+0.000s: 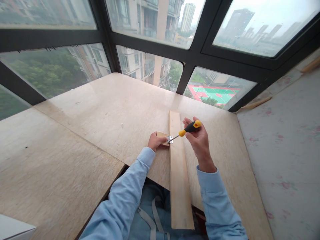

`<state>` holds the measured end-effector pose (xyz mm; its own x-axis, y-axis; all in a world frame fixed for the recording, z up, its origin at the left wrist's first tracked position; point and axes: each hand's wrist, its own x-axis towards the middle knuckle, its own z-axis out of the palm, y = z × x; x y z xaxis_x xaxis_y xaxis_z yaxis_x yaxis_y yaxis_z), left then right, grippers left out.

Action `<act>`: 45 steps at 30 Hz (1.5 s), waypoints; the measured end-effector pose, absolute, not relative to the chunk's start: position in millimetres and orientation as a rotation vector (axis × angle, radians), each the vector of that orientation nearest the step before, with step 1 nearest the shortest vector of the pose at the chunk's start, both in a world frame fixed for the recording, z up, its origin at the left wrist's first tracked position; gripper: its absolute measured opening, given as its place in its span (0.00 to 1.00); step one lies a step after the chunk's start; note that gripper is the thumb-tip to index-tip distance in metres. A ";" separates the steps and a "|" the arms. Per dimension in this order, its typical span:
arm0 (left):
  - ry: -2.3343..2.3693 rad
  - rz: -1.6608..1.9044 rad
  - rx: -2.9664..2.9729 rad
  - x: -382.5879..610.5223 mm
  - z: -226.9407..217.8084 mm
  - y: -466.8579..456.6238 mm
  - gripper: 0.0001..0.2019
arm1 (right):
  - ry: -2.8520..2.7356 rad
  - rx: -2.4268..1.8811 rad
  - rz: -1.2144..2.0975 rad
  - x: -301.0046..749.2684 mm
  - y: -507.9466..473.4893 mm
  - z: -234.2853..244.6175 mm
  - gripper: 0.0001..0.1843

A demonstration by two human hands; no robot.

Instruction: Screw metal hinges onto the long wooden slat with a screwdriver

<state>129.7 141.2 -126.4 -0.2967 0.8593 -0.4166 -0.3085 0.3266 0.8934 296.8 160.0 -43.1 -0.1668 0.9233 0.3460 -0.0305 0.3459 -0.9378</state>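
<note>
Where the pale plywood table (95,110) meets dark-framed corner windows (150,23), the left hand (155,141), grip closed on a block (162,135), lies just left of the plank (178,180). A hinge (170,139) joins block and plank. The right hand (198,140), over the plank's right edge, grip clenched on a screwdriver (190,127), tip at the hinge.

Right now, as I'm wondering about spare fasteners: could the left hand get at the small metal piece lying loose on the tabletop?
Probably yes: only bare tabletop lies between the left hand and the small metal piece, though that hand holds the wooden block.
</note>
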 end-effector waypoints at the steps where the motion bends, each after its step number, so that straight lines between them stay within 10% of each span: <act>1: 1.429 1.266 0.542 129.6 -126.6 141.1 0.22 | -1.503 -0.875 1.058 297.3 161.2 -44.1 0.38; 13: 1.432 1.301 0.519 130.4 -126.2 141.3 0.21 | -1.705 -0.891 1.232 304.8 171.7 -31.2 0.53; 35: 1.407 1.296 0.477 129.8 -126.1 141.2 0.24 | -1.677 -1.397 0.809 305.0 164.1 -17.4 0.37; 45: 1.454 1.285 0.473 131.5 -120.4 139.6 0.23 | -1.721 -1.020 1.147 305.4 168.3 -28.5 0.35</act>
<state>131.5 139.6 -120.4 -0.3346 0.8296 -0.4470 -0.3418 0.3352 0.8779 305.4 168.3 -28.5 -0.3439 0.9204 0.1858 0.1826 0.2597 -0.9483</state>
